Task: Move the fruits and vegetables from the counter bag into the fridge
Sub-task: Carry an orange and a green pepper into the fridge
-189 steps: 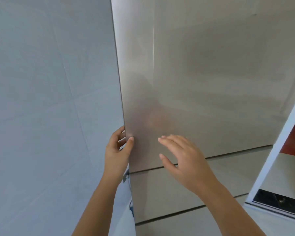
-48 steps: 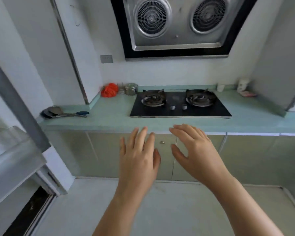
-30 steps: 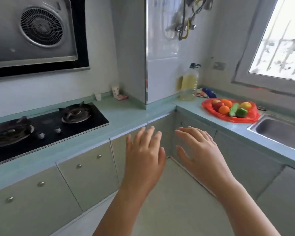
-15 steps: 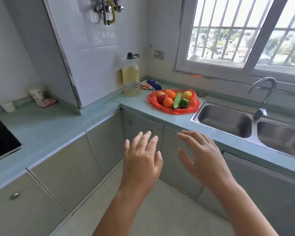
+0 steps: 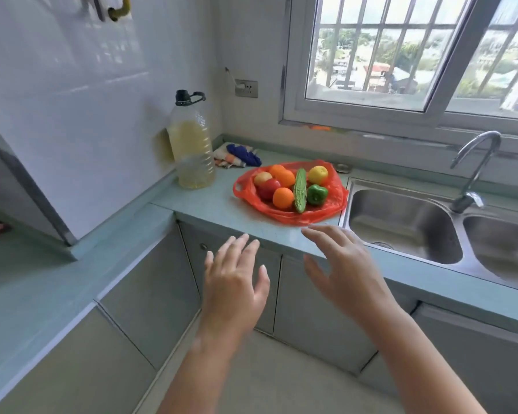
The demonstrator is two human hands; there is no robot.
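Reaching forward over the floor, both hands hang in the air with nothing in them. The left hand (image 5: 237,289) has its grip spread, fingers fanned, in front of the cabinet doors below the table (image 5: 210,209). The right hand (image 5: 346,271) also has its grip spread, its fingertips over the table's front edge, just short of the bag (image 5: 335,204). That red bag lies open and flattened on the table, just beside the sink (image 5: 401,225). In it lie a cucumber (image 5: 300,190), a green pepper (image 5: 317,194), two oranges (image 5: 283,198), a red apple (image 5: 269,188), a pale apple (image 5: 262,177) and a lemon (image 5: 318,174), all touching or close together. An oil bottle (image 5: 193,144) stands against the wall, left of the bag, with a cloth (image 5: 237,155) beside it.
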